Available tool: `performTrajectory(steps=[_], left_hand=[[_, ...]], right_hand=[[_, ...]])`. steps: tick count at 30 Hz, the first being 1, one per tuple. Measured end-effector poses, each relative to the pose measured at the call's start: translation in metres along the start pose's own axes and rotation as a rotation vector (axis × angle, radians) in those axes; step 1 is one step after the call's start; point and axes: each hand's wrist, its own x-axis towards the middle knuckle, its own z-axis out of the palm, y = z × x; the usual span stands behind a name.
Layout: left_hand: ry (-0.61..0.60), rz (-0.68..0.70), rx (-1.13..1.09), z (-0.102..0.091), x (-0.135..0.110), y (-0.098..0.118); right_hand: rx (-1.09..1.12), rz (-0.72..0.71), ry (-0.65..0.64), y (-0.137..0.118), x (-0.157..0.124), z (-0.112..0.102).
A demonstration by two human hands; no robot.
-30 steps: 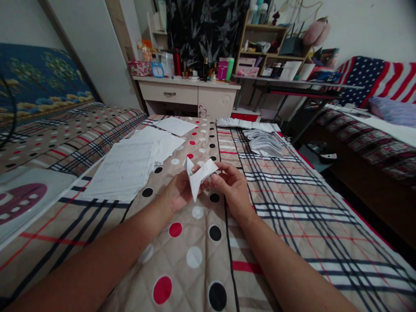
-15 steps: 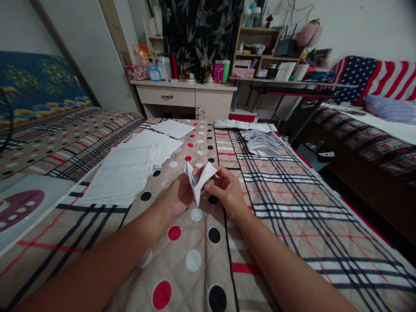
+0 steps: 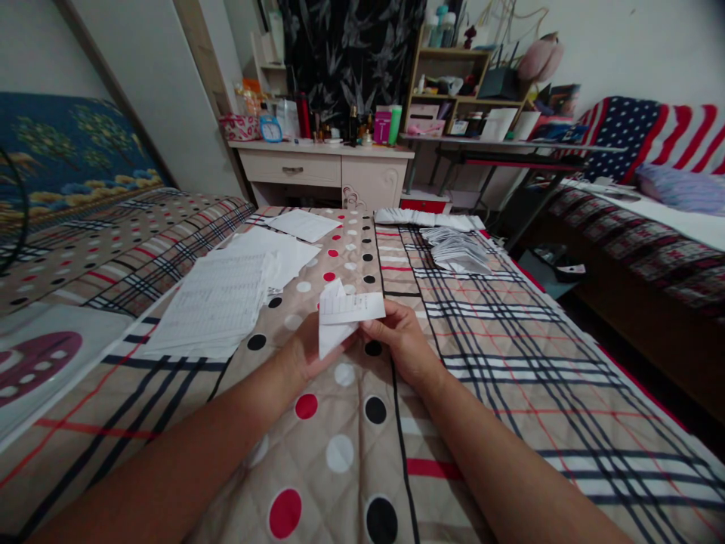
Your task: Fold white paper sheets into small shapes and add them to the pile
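Note:
Both my hands hold one folded piece of white paper (image 3: 343, 317) just above the quilted bedspread (image 3: 351, 423). My left hand (image 3: 306, 351) grips its lower left part, with the fingers hidden behind the sheet. My right hand (image 3: 399, 336) pinches its right edge between thumb and fingers. The paper's upper flap lies nearly flat and shows faint printed lines. A pile of folded white paper pieces (image 3: 458, 251) lies further away to the right.
A stack of printed white sheets (image 3: 220, 298) lies to the left, with another sheet (image 3: 303, 224) behind it. A white strip (image 3: 427, 219) runs along the bed's far edge. A dresser (image 3: 322, 170) and cluttered shelves stand beyond. A second bed (image 3: 651, 227) is at right.
The paper has been opened out and turned, so that a flat flap now faces up instead of pointed folds. Both hands have shifted slightly lower and closer.

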Motion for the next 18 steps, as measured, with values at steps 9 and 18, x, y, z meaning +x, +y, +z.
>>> performTrajectory(steps=[9,18], left_hand=[[-0.043,-0.021,-0.094,0.003,-0.001,0.005],[0.025,0.343,0.235,-0.003,-0.002,0.016]], right_hand=[[0.203,0.041,0.015,-0.005,0.001,-0.004],[-0.076,0.02,0.263,-0.008,0.003,-0.008]])
